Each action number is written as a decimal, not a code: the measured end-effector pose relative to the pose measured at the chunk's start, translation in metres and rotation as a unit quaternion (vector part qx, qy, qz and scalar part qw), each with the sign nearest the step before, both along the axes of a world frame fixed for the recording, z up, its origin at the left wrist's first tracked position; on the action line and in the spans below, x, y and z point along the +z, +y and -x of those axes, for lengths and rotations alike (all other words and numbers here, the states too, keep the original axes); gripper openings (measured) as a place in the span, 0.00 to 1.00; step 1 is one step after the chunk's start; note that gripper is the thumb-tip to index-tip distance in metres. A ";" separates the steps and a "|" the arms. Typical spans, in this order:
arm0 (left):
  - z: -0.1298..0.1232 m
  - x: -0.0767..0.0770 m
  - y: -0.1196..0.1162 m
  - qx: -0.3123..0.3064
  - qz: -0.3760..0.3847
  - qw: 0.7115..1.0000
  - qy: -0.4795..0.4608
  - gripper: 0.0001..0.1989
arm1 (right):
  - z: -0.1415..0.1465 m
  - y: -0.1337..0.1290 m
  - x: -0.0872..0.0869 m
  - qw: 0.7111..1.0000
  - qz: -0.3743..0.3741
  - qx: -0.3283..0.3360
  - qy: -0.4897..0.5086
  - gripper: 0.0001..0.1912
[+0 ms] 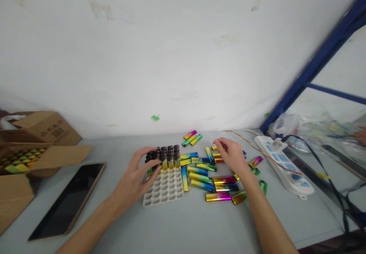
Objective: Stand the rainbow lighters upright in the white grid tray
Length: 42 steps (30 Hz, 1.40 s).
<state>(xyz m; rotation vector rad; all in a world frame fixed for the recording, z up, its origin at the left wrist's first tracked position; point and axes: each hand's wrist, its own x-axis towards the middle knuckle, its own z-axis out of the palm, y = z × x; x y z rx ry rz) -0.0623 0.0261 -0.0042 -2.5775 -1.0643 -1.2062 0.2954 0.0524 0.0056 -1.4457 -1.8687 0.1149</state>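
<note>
A pale moulded tray point(164, 193) with rows of round cells lies in the middle of the table. Several lighters point(170, 158) stand upright in its far rows, black tops upward. My left hand point(137, 174) is at the tray's left side, fingers curved around a lighter point(153, 168) with a dark top and green body. Loose shiny lighters point(201, 177) in yellow, blue, green and pink lie scattered right of the tray. Over their far right part is my right hand point(231, 155), fingers curled together; what they hold, if anything, is hidden.
A phone point(68, 200) lies at the left, beside an open cardboard box point(54, 130) holding more lighters. At the right are a white power strip point(283, 166) with a plug and cables, plastic bags point(314, 128) and a blue metal frame point(309, 67). A white wall point(183, 55) rises behind.
</note>
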 end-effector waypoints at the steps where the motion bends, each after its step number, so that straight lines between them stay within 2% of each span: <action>1: 0.001 -0.001 0.001 -0.002 0.001 1.000 0.004 0.10 | -0.002 0.001 -0.001 1.000 0.000 -0.006 0.002 0.18; 7: -0.001 -0.006 0.002 0.011 -0.010 0.999 0.029 0.12 | -0.006 0.004 -0.006 1.000 0.028 -0.009 0.009 0.18; 11: -0.003 -0.009 -0.002 0.033 -0.010 0.999 -0.008 0.18 | -0.001 0.004 -0.014 0.996 0.064 0.062 -0.004 0.12; 15: -0.001 -0.010 -0.002 0.057 0.055 0.997 -0.016 0.25 | 0.003 0.003 -0.025 0.985 0.107 0.123 -0.064 0.12; 19: 0.003 -0.014 -0.001 0.063 0.142 0.988 -0.003 0.26 | 0.004 0.004 -0.032 0.977 0.133 0.138 -0.095 0.09; 21: 0.003 -0.012 -0.002 0.053 0.155 0.986 -0.001 0.26 | 0.003 0.004 -0.032 0.976 0.128 0.146 -0.101 0.07; 23: 0.001 -0.007 -0.005 0.047 0.137 0.989 -0.012 0.28 | 0.004 0.002 -0.028 0.976 0.114 0.159 -0.096 0.07; 26: -0.004 0.005 -0.013 0.067 0.058 0.995 -0.046 0.27 | 0.008 -0.002 -0.018 0.980 0.098 0.169 -0.047 0.07; 29: -0.010 0.017 -0.022 0.090 -0.039 0.992 -0.083 0.20 | 0.017 -0.008 -0.005 0.980 0.101 0.169 0.033 0.11; 31: -0.016 0.021 -0.028 0.067 -0.054 0.991 -0.104 0.15 | 0.027 -0.012 0.001 0.974 0.108 0.178 0.084 0.13; 34: -0.023 0.021 -0.034 -0.003 0.015 0.991 -0.134 0.10 | 0.043 -0.019 0.004 0.953 0.145 0.210 0.161 0.14; 38: -0.030 0.019 -0.037 -0.040 0.155 0.978 -0.133 0.04 | 0.062 -0.028 0.002 0.888 0.246 0.266 0.281 0.17; 40: -0.034 0.020 -0.039 -0.051 0.269 0.955 -0.113 0.08 | 0.068 -0.032 0.003 0.858 0.288 0.293 0.309 0.18; 42: -0.038 0.020 -0.041 -0.063 0.377 0.917 -0.116 0.12 | 0.073 -0.037 0.004 0.838 0.316 0.316 0.314 0.17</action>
